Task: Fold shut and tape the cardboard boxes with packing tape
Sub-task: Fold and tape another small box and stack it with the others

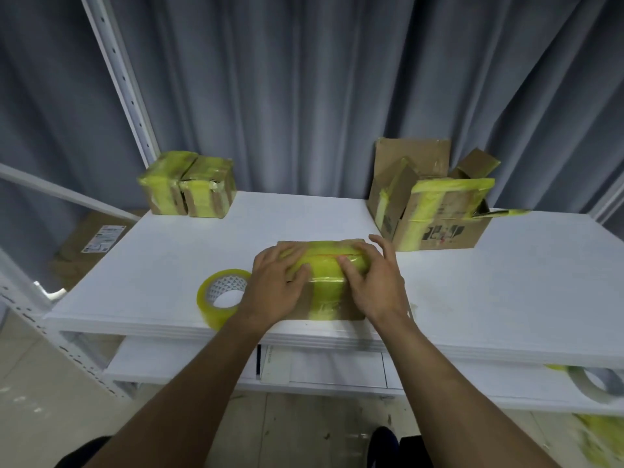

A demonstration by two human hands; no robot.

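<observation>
A small closed cardboard box (326,292) lies near the front edge of the white table (506,285), with a wide band of yellow-green tape over its top and front. My left hand (277,285) lies flat on the box's left part, fingers spread over the tape. My right hand (373,282) presses on the right part, thumb on the tape band. A roll of yellowish packing tape (221,297) lies on the table just left of my left hand, untouched.
Two taped boxes (187,187) sit side by side at the back left. An open larger box (429,204) holding smaller taped boxes stands at the back right. Another tape roll (596,383) lies on the lower shelf at right. A grey curtain hangs behind.
</observation>
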